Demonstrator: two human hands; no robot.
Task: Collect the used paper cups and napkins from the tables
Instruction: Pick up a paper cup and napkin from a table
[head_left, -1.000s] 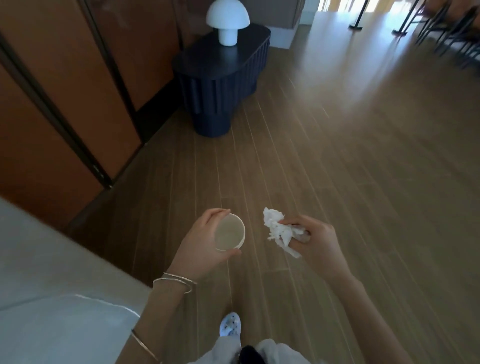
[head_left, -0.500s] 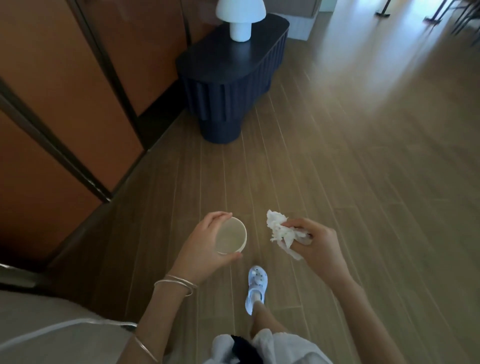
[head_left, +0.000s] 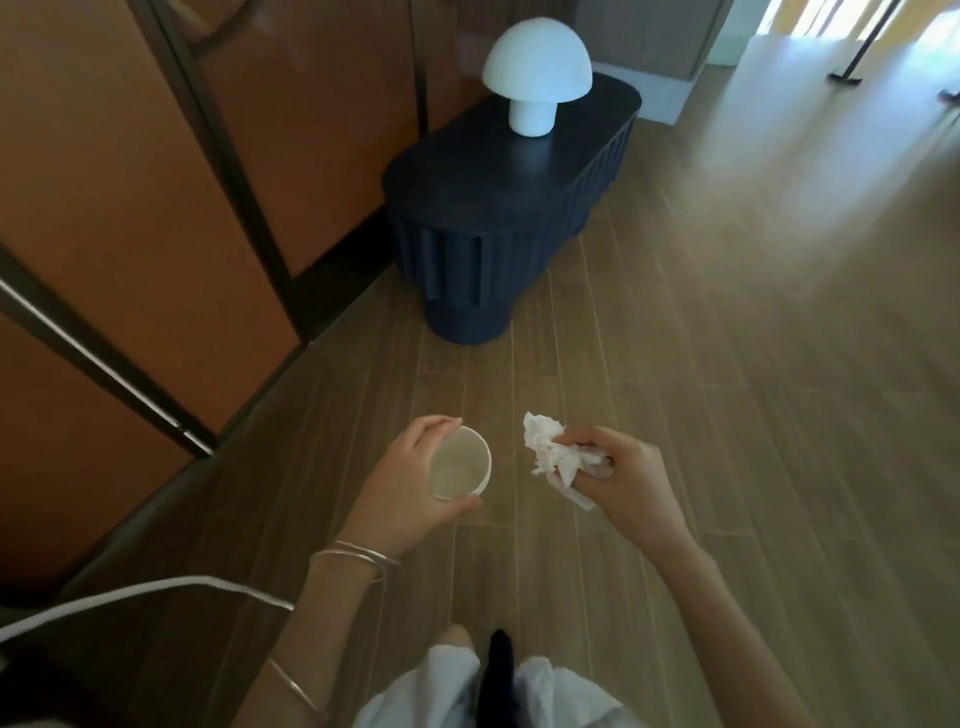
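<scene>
The dark cabinet and its white lamp have drawn nearer ahead.

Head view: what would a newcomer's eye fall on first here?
The white mushroom lamp on the dark blue cabinet stands out at top centre, beside the orange wall panels. Lower down, above the wooden floor, the left hand holds an empty-looking paper cup and the right hand pinches a crumpled napkin.

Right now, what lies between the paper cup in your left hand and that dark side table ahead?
Nothing but bare wooden floor: in the head view, only planks show between the paper cup and the dark side table.
</scene>
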